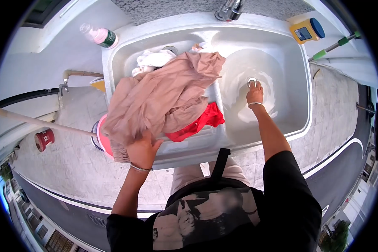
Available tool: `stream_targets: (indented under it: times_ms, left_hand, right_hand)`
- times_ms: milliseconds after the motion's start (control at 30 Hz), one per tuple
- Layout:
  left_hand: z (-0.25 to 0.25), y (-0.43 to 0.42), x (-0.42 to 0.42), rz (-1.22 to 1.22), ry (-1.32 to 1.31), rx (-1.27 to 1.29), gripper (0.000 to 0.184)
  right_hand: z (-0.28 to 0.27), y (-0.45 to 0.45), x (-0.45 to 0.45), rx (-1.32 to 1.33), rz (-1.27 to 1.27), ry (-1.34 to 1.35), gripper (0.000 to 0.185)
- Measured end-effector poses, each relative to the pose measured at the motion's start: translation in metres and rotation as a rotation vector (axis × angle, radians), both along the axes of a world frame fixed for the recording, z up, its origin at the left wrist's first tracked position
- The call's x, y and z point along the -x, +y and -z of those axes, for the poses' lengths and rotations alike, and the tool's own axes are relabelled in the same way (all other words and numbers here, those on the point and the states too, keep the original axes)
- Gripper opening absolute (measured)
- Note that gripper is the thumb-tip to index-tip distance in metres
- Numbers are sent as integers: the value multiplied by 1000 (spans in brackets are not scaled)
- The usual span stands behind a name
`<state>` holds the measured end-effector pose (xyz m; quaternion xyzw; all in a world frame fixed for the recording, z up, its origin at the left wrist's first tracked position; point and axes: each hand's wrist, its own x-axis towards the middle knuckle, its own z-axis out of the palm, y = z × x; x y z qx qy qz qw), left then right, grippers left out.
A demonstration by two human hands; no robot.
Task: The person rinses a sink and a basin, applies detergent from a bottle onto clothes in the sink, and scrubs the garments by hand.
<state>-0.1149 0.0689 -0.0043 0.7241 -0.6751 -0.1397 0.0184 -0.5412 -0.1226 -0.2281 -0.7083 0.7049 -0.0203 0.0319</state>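
Observation:
A dusty-brown garment point(172, 84), with a gathered cuff hanging over the front edge, is heaped on the left side of a white double sink point(302, 96). My left hand point(143, 150) grips its lower end; the thumb shows and the fingers are partly hidden in the blurred cloth. In the right basin, my right hand point(255, 93) reaches into cloudy water point(235, 96). Its fingertips are closed on a small round drain plug point(251, 80) at the basin's bottom. A red cloth point(203, 124) and white cloth point(153, 59) lie by the brown garment.
A faucet point(229, 10) stands behind the sink. On the rim are a pink bottle point(103, 37) at left and a yellow blue-lidded jar point(307, 31) at right. A pink bucket point(103, 136), a pole point(42, 122) and a red container point(44, 140) are at left.

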Motion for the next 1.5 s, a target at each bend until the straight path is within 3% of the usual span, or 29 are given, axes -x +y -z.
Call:
stream_targets:
  times_ms: [100,200,300,400,533,633,733,867,933,967,1033,1167,1267,1367,1467,1500]
  left_hand:
    - [4,-3,-2,-37,-66,-28,23]
    - [1,-1,-9,-5,95,9,15]
    - [-43,-8,-5,13,321,64,13]
    - [-62,-4,-7,11,349,98,12]
    - [-65,4,-11,112,396,74,11]
    - [-55,9,-14,149,417,95,9]
    - [-62,8,-12,42,480,60,10]
    - [-64,10,-7,163,483,76,11]
    - [-57,15,-5,334,436,25,12]
    - [-59,15,-5,383,360,-71,13]
    - [-54,15,-12,276,285,13,16]
    - [-48,-20,-35,-196,324,255,35]
    - [-29,-40,-61,-78,34,149,32]
    - [-28,-46,-69,-66,-170,-36,21]
    - [-21,-47,-106,-277,509,141,11]
    - [-41,-55,-104,-471,730,69,5]
  right_hand:
    - [-45,-9,-33,181,-183,-247,47]
    - [-130,-9,-108,299,-485,-538,46]
    - [-162,-4,-162,284,-831,-496,42]
    - [-142,-9,-198,210,-930,-390,36]
    - [-126,-17,-216,214,-903,-344,34]
    - [-139,-19,-224,174,-726,-293,30]
    - [-122,-35,-228,112,-829,-231,25]
    - [-145,-56,-215,239,-762,-281,19]
    - [-167,-77,-189,400,-684,-444,13]
    - [-185,-84,-181,344,-599,-516,12]
    - [-202,-93,-165,214,-499,-538,9]
    - [-200,-99,-151,-286,-456,-1046,8]
    - [-187,-103,-149,-354,-350,-1292,7]
    - [-190,-105,-143,-323,-299,-1253,6]
    - [-192,-110,-145,-207,-312,-1240,4]
    - [-186,-116,-147,-113,-346,-1174,4]
